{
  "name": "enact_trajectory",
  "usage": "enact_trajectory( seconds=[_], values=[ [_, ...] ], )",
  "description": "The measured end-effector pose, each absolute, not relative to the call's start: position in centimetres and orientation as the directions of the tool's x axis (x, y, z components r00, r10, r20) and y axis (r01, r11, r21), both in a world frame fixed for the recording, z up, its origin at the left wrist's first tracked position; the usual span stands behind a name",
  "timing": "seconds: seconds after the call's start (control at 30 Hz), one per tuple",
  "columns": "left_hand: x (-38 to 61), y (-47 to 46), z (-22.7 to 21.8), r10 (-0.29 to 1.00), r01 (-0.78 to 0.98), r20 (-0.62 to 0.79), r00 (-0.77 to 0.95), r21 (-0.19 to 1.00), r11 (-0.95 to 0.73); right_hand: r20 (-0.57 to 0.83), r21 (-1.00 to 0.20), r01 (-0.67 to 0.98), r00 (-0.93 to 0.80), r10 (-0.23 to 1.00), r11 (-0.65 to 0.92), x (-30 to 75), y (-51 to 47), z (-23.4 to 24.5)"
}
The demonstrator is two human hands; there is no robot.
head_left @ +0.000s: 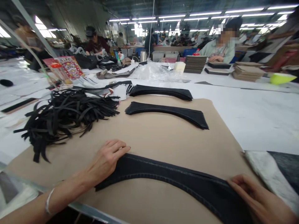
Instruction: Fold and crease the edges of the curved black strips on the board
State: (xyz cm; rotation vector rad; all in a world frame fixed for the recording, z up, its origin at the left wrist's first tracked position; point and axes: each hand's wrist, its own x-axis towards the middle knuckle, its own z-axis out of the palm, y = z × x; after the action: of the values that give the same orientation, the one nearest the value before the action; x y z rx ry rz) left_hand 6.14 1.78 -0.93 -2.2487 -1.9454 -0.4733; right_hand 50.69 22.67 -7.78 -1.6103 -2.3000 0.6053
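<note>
A long curved black fabric or leather piece (158, 171), with stitching along its inner edge, lies across the brown board (210, 149) right in front of me. My left hand (108, 160) is closed over its left end, thumb along the upper edge. At the opposite end, my right hand (259, 196) has bent fingers on the upper edge. Whether it is one layer or several, I cannot tell. Farther up the board rest two stacks of similar curved black pieces, a nearer stack (165, 111) and a farther stack (161, 91).
A tangled heap of black strips (67, 115) covers the board's left side. Clear plastic film (151, 73) and a pile of flat brown pieces (195, 64) stand farther back. A person (219, 46) sits across the table. Grey-white material (263, 168) lies at the right edge.
</note>
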Motion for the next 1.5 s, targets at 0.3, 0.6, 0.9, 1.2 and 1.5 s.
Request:
enact_trajectory(
  seconds=[0.3,0.6,0.9,1.2,1.5],
  values=[
    [15.1,7.2,-2.5,0.918,0.875,0.044,0.394,0.289,-0.390,-0.111,-0.475,0.850,-0.313,0.943,0.226,47.9,20.6,-4.4],
    [15.4,7.3,-3.7,0.878,0.880,0.122,0.463,0.060,-0.472,0.161,-0.503,0.746,-0.416,0.895,0.437,47.4,19.9,-3.0],
    [16.8,7.1,-3.4,0.919,0.920,-0.028,0.393,-0.004,-0.393,0.248,-0.201,0.491,-0.812,0.529,0.848,40.8,15.0,-3.9],
    [17.1,6.9,-3.0,0.926,0.927,-0.046,0.374,-0.004,-0.374,0.344,0.065,0.585,-0.774,0.532,0.809,49.4,18.1,-4.6],
    [16.9,5.9,-2.0,0.924,0.922,0.080,0.373,0.078,-0.379,0.447,-0.053,0.219,-0.868,0.219,0.974,37.5,15.8,-6.3]
  ],
)
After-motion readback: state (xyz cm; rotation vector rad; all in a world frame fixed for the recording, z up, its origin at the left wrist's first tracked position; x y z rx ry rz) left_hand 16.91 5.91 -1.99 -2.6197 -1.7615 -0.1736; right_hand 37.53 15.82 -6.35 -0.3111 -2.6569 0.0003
